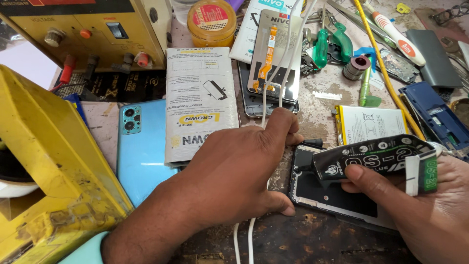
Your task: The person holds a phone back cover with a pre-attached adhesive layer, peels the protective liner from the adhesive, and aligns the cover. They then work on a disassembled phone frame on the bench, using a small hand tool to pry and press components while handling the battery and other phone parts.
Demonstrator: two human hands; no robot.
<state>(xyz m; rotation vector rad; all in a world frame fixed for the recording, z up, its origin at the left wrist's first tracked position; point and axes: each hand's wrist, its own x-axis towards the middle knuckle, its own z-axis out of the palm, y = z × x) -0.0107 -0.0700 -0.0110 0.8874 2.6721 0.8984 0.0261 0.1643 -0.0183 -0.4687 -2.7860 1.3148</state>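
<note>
We see the right hand (430,205) pinching one soft black glue tube (373,155), its nozzle over the glossy, flat phone frame (332,195). Left of that frame, the left hand (234,171) presses flat, fingers spread, holding nothing, over two white cables (266,105).

The surface (317,117) is worn and stained, its paint flaked. A light blue phone (141,146) lies on it face down. Just right of the phone lies a white sleeved packet (200,102), and past that an open phone frame (332,195) near the front edge. A yellow-edged battery (371,124) lies behind the frame. Farther back from the phone lie a screen panel with an orange ribbon (273,58), green-handled tools (332,46) and an orange-lidded jar (211,22).
</note>
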